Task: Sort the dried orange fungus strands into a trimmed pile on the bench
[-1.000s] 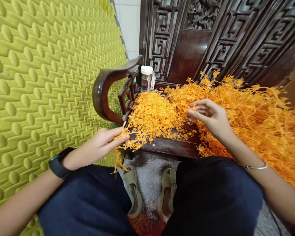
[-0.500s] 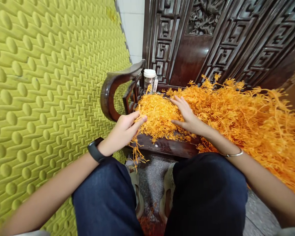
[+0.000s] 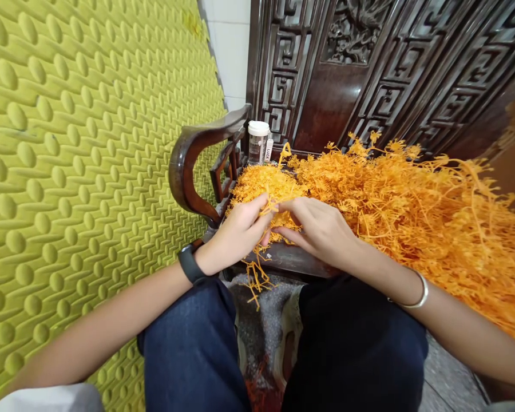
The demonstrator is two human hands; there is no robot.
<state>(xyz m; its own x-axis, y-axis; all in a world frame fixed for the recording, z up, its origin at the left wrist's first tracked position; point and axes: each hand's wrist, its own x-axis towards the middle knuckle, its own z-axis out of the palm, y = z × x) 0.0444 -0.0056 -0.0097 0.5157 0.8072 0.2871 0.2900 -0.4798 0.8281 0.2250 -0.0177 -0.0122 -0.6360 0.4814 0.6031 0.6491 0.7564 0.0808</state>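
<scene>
Left hand (image 3: 239,233) and right hand (image 3: 323,230) each hold one orange sprig (image 3: 257,276) in a closed pinch grip beside the heap (image 3: 412,194). Separating it likely needs a steady, opposed pull.

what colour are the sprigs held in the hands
Orange. The sprigs show best in the head view.

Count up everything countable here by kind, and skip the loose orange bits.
Hands: 2, left hand and right hand, both pinching orange sprigs
clear jar: 1
small white labelled item: 1
black watch: 1
silver bangle: 1
wooden bench: 1
Total: 7
</scene>
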